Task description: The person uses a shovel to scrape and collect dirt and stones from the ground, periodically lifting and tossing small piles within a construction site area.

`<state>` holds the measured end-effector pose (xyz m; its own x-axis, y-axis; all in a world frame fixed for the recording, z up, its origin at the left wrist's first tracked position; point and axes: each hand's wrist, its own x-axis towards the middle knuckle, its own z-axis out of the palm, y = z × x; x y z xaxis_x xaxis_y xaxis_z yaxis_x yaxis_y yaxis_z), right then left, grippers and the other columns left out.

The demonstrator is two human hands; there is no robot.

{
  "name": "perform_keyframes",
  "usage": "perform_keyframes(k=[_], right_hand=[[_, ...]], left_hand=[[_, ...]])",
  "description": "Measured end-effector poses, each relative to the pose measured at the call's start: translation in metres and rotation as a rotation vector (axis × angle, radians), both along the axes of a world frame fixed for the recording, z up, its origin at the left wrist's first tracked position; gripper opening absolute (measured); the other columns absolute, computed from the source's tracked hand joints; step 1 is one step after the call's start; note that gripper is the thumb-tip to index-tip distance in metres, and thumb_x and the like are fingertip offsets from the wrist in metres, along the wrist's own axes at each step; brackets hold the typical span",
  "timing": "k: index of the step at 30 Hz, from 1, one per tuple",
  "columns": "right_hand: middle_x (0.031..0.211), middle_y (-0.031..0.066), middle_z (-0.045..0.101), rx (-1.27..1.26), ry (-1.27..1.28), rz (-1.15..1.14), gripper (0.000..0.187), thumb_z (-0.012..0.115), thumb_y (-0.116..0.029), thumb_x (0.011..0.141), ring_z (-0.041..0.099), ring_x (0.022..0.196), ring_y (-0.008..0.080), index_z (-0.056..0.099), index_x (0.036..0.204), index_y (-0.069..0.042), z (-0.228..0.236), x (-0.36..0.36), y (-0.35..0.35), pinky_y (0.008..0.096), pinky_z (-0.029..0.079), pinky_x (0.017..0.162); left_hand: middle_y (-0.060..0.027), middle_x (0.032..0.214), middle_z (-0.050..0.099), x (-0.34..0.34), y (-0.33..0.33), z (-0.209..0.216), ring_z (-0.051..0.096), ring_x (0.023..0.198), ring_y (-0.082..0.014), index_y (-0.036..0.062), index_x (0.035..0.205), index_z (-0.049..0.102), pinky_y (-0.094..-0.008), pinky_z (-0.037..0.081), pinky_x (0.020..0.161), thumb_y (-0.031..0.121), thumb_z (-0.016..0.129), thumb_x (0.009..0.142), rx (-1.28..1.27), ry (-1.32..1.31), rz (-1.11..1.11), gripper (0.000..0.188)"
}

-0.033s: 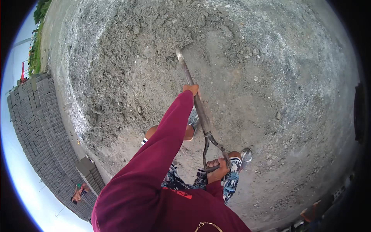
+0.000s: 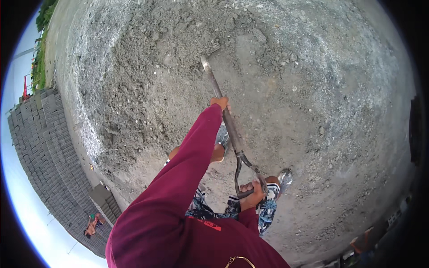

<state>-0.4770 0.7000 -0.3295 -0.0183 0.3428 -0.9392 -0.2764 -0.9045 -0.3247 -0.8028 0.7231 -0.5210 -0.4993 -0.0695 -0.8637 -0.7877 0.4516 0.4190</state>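
A shovel (image 2: 231, 127) with a worn, dirt-stained shaft slants across the middle of the head view. Its blade end lies in loose grey gravel and sand (image 2: 178, 44), so most of the blade is hidden. My left hand (image 2: 219, 103), at the end of a maroon sleeve, is wrapped round the shaft about halfway along. Close to my body, my right hand (image 2: 253, 194) is closed round the crossbar of the forked metal handle. Both hands grip the shovel.
My feet stand apart, one shoe (image 2: 286, 177) right of the handle, the other partly behind the shaft. Tall stacks of grey blocks (image 2: 49, 138) rise at the left, where another person (image 2: 94, 224) is near them. Dark objects (image 2: 416, 129) line the right rim. Pale rubble covers the ground.
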Motion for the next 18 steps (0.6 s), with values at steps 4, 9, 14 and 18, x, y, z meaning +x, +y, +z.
perform_keyframes(k=[4, 9, 14, 18], right_hand=[[0.053, 0.0041, 0.045, 0.100, -0.016, -0.023, 0.021, 0.062, -0.007, 0.075, 0.044, 0.041, 0.0175, 0.058, 0.095, -0.002, 0.032, 0.000, -0.012, 0.0341, 0.043, 0.042], [0.053, 0.0056, 0.047, 0.147, 0.001, -0.093, 0.012, 0.064, -0.001, 0.073, 0.044, 0.038, 0.0173, 0.056, 0.080, 0.000, 0.089, 0.030, -0.015, 0.0328, 0.042, 0.039], [0.053, 0.0055, 0.048, -0.004, 0.092, -0.224, 0.013, 0.065, -0.004, 0.075, 0.044, 0.038, 0.0176, 0.056, 0.084, -0.002, 0.108, 0.130, -0.031, 0.0330, 0.042, 0.038], [0.052, 0.0046, 0.049, -0.032, 0.186, -0.359, 0.007, 0.065, -0.006, 0.077, 0.046, 0.040, 0.0176, 0.058, 0.079, -0.004, 0.138, 0.239, -0.048, 0.0326, 0.042, 0.039]], left_hand=[[-0.0153, 0.066, 0.059, 0.020, -0.001, 0.017, 0.058, 0.048, -0.0268, -0.0098, 0.087, 0.057, -0.0410, 0.050, 0.044, 0.016, 0.059, 0.078, -0.043, -0.041, -0.033, 0.028], [-0.0158, 0.067, 0.059, 0.040, -0.022, 0.064, 0.058, 0.048, -0.0253, -0.0064, 0.082, 0.055, -0.0399, 0.049, 0.042, 0.019, 0.061, 0.077, -0.012, -0.025, -0.026, 0.026], [-0.0150, 0.061, 0.057, 0.114, -0.020, 0.135, 0.057, 0.047, -0.0250, -0.0042, 0.078, 0.054, -0.0408, 0.047, 0.041, 0.017, 0.061, 0.077, -0.075, 0.167, -0.102, 0.023], [-0.0146, 0.059, 0.058, 0.218, 0.002, 0.192, 0.056, 0.045, -0.0246, -0.0044, 0.077, 0.054, -0.0398, 0.047, 0.041, 0.017, 0.060, 0.077, -0.120, 0.187, -0.264, 0.022]])
